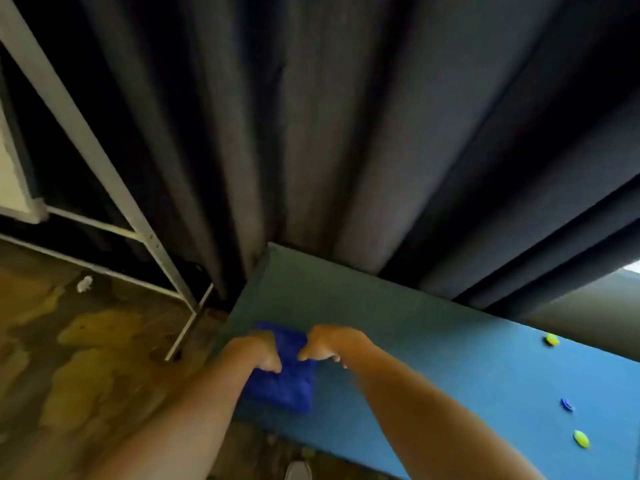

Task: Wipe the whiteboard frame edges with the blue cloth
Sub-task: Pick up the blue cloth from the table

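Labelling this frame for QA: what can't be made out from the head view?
- Blue cloth: middle hidden under left hand and right hand.
- Grip: fingers curl out of sight, blur.
- Whiteboard frame: cut by left edge, board surface barely visible.
- Magnets on blue board: too small, blurred.

So, the count: two hands, left (263, 351) and right (325, 344), both down on one blue cloth (287, 379). One blue table (450, 358) under it. Three small round bits on the table's right side: two yellow-green ones (552, 339) (581, 439) and one blue one (567, 404), too blurry to say what they are. One dark curtain (311, 133) behind. One white metal frame (104, 161) on the left. One scrap of white stuff (84, 283) on the floor, and one shoe (298, 471) at the bottom edge.
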